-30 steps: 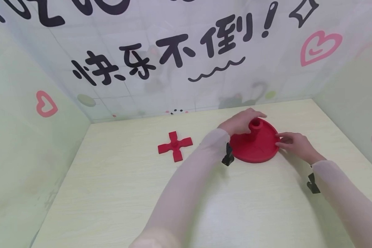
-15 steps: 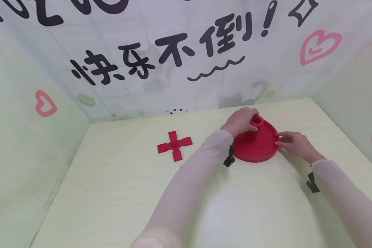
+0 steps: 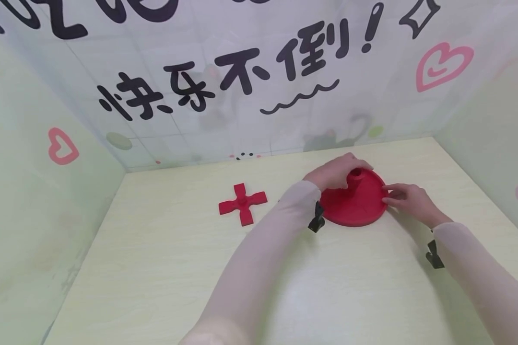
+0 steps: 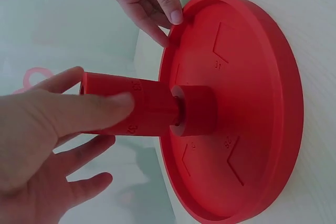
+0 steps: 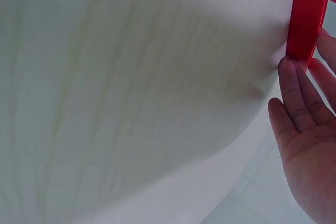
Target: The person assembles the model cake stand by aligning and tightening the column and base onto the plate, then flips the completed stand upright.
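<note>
A red round tray [image 3: 358, 211] with a raised rim lies on the table. From its middle rises a short round socket [image 4: 197, 109]. My left hand [image 3: 334, 173] pinches a red hollow tube [image 4: 142, 106] between thumb and forefinger, the other fingers spread away from it. The tube stands in line with the socket, a narrower neck showing where they meet. At the tray's right edge, my right hand [image 3: 407, 199] pinches the rim [image 5: 307, 19], fingertips against its outer side. Raised chevron marks and small numbers show on the tray's floor.
A red cross-shaped piece [image 3: 243, 203] with a small centre knob lies on the pale wooden table [image 3: 164, 268], left of the tray. A printed back wall [image 3: 241, 115] and two side walls enclose the table.
My left hand has shifted its grip round the tube, drawing back and then reaching over it again. The tube's top has moved slightly. My right hand stays at the rim.
</note>
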Demonstrator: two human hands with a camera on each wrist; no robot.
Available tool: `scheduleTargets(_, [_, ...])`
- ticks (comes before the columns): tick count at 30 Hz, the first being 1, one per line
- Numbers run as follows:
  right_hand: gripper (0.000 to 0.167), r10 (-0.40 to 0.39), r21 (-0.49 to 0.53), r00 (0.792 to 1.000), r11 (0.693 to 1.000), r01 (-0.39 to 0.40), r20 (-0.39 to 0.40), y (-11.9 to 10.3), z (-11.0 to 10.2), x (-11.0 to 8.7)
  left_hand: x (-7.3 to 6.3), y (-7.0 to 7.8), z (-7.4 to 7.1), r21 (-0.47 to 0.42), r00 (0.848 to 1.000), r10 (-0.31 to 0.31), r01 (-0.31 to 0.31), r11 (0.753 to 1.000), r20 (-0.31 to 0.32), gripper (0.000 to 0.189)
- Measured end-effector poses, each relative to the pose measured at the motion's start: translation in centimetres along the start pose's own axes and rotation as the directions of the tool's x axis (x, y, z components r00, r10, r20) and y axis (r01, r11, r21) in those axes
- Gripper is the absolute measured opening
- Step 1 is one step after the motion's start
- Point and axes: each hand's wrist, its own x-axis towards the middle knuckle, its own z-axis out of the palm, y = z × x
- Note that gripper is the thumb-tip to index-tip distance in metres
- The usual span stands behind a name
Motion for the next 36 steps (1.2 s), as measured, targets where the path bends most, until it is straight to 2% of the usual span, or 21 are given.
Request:
scheduleTargets(3, [0.057, 0.001, 0.002, 1.000, 1.000, -0.001, 0.000, 0.0, 0.1, 0.0, -0.1, 0.1, -0.1, -0.016, 1.000, 0.009, -0.009, 1.000, -0.014, 0.055])
scheduleTargets(8, [0.057, 0.013, 0.009, 1.000, 1.000, -0.013, 0.004, 0.0, 0.1, 0.0, 0.1, 0.1, 0.0, 0.037, 0.995, -0.048, 0.051, 0.998, -0.086, 0.048])
scheduleTargets(11, [0.058, 0.017, 0.012, 1.000, 1.000, -0.017, 0.011, -0.1, 0.1, 0.0, 0.3, -0.3, 0.2, 0.062, 0.984, -0.103, 0.113, 0.992, -0.146, 0.049])
scheduleTargets(14, [0.059, 0.014, 0.008, 1.000, 1.000, -0.014, 0.011, 0.0, 0.1, 0.1, 0.6, -0.6, 0.7, 0.090, 0.972, -0.130, 0.150, 0.985, -0.196, 0.047])
scheduleTargets(16, [0.058, 0.011, 0.003, 1.000, 1.000, -0.011, 0.008, 0.1, 0.0, 0.1, 0.8, -0.6, 1.0, 0.109, 0.966, -0.144, 0.170, 0.979, -0.214, 0.047])
scheduleTargets(19, [0.058, 0.006, 0.001, 1.000, 1.000, -0.006, 0.004, 0.1, 0.1, 0.2, 0.7, -0.6, 1.2, 0.111, 0.961, -0.165, 0.193, 0.975, -0.223, 0.061])
scheduleTargets(21, [0.058, 0.004, 0.001, 1.000, 1.000, -0.004, 0.003, 0.2, 0.1, 0.2, 0.6, -0.7, 1.2, 0.079, 0.967, -0.159, 0.178, 0.981, -0.202, 0.071])
scheduleTargets(24, [0.058, 0.006, -0.004, 1.000, 1.000, -0.006, 0.000, 0.3, 0.1, 0.2, 0.4, -0.7, 0.7, 0.022, 0.987, -0.081, 0.085, 0.996, -0.136, 0.078])
scheduleTargets(26, [0.057, 0.001, -0.004, 1.000, 1.000, -0.001, -0.005, 0.5, 0.1, 0.2, 0.3, -0.7, 0.3, -0.017, 0.995, -0.014, 0.013, 1.000, -0.094, 0.072])
scheduleTargets(29, [0.056, -0.009, -0.002, 1.000, 1.000, 0.009, -0.011, 0.5, 0.0, 0.1, 0.3, -0.6, 0.0, -0.032, 0.997, 0.043, -0.046, 0.998, -0.068, 0.056])
scheduleTargets(32, [0.056, -0.012, 0.000, 1.000, 1.000, 0.012, -0.011, 0.5, 0.0, 0.1, 0.5, -0.6, 0.2, 0.002, 0.994, 0.033, -0.033, 0.999, -0.102, 0.045])
scheduleTargets(36, [0.058, 0.004, 0.002, 1.000, 1.000, -0.004, -0.003, 0.3, 0.1, 0.2, 1.1, -0.8, 0.9, 0.058, 0.980, -0.045, 0.057, 0.997, -0.196, 0.045])
